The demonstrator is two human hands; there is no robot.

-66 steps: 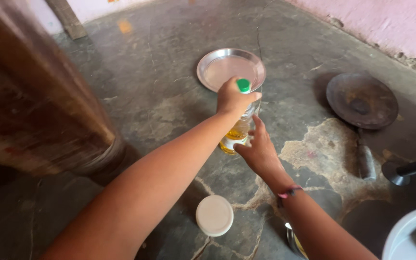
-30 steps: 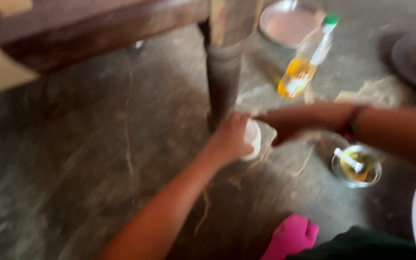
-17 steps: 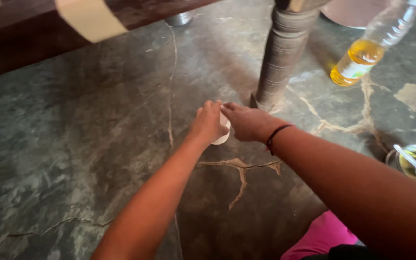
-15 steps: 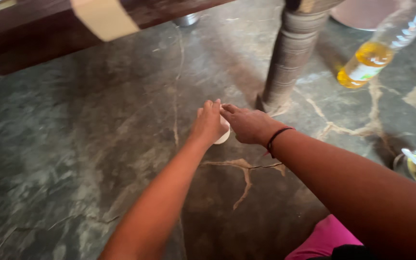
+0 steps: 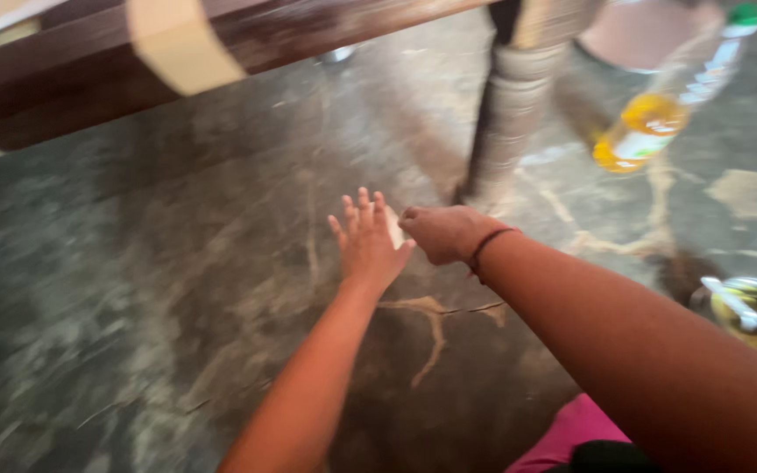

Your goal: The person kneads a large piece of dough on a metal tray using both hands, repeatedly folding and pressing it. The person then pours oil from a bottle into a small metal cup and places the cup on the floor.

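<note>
My left hand lies flat and open over the stone floor, fingers spread and pointing away from me. Close on its right, my right hand is curled, a dark band on its wrist. Between the two hands shows a sliver of a small white round lid; the right hand's fingers close on it and the left palm touches its side. Most of the lid is hidden. The picture is blurred by motion.
A turned wooden furniture leg stands just beyond the hands, under a dark wooden rail. A bottle of yellow oil with a green cap and a metal plate are at the far right. A glass bowl with a spoon sits at the right.
My left hand has opened and flattened, its fingers now spread off the white lid. The view has shifted slightly right. The right hand stays curled at the lid.
</note>
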